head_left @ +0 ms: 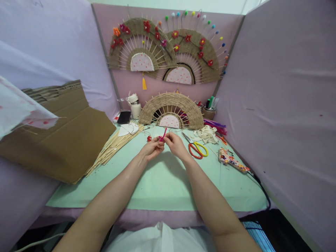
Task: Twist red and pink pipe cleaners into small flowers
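Pink pipe cleaner [164,133] pinched by left hand [153,148] and right hand [175,142] over the counter [157,190], near a red flower [149,138] — step in hand looks like bending it to shape, next move likely calls for left steady, right guiding the free end

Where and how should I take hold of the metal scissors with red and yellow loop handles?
I'd take the scissors by the red loop and yellow loop, coming from the near right side. They lie on the mint-green tabletop, metal blades pointing away and left, so the rounded loops sit at the near end and likely offer the safer hold.
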### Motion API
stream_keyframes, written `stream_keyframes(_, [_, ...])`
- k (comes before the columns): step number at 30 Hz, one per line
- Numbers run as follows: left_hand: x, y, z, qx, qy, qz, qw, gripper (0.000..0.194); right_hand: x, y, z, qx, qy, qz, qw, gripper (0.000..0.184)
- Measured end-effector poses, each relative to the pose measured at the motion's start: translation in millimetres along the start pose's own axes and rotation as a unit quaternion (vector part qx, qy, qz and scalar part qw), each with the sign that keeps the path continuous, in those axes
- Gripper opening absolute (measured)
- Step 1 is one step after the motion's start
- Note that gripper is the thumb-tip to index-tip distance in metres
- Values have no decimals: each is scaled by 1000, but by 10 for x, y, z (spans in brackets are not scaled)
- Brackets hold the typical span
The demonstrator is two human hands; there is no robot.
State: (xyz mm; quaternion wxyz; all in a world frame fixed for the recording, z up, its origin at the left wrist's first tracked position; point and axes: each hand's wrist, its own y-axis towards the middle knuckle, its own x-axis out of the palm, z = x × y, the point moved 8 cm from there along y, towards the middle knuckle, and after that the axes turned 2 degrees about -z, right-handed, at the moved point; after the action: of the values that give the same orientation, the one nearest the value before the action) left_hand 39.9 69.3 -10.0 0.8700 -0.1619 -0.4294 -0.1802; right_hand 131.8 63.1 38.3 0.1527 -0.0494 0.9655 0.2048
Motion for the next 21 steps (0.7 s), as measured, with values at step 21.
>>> stream_keyframes(21, [258,-255,349,66,459,-147,874,4,645,-447,218,414,487,-349,685,11])
